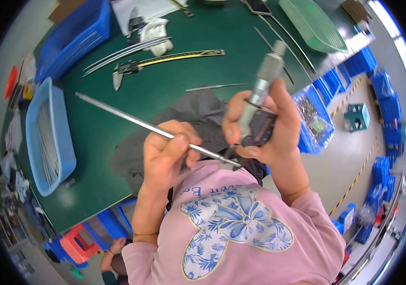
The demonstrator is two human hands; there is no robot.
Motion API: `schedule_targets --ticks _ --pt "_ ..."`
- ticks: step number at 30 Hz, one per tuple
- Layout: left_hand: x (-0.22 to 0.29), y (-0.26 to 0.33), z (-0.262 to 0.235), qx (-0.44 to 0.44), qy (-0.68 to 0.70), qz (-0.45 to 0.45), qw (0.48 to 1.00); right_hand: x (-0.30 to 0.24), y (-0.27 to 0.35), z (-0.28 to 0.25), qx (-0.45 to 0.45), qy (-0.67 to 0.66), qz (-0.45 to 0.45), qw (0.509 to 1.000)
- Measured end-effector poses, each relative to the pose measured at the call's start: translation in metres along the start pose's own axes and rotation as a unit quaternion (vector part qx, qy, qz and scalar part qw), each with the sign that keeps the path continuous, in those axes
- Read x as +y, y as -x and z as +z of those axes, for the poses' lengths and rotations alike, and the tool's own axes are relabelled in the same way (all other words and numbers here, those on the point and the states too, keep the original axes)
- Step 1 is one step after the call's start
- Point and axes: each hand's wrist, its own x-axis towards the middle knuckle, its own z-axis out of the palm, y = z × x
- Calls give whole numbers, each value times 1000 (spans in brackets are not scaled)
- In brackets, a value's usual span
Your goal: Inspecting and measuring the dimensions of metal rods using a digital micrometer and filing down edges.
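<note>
My left hand (167, 154) is closed round a slim silver metal rod (122, 115), which slants from upper left down to lower right. In my right hand (285, 130) is a digital micrometer (261, 85), its thimble pointing up and its dark display side against my palm. The rod's lower right end lies at the micrometer's measuring jaws; whether they touch it, I cannot tell. A dark grey cloth (174, 114) lies on the green table (93, 175) beneath my hands. Beyond it lies a thin metal strip (216, 87).
A digital caliper (165, 59), several rods (117, 58) and a white glove (154, 31) lie farther back. At left stands a light blue basket (68, 142) of rods; at right, a blue crate (327, 135) of small metal parts. Another person's arm (110, 256) shows at lower left.
</note>
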Motion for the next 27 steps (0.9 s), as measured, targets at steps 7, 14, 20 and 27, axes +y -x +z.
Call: schedule_targets --ticks 7,14,20,27 --pt "3 1 -4 4 -26 7 1000 4 -4 -2 -13 40 -3 999" --pt "4 -1 -1 -13 -30 10 999 1 0 2 8 -12 6 1000" --pt "4 0 -2 -17 -33 7 999 2 -2 -3 -29 -21 -15 999" --pt "4 1 -3 -7 -23 6 1000 5 -2 -1 10 -6 -1 1000"
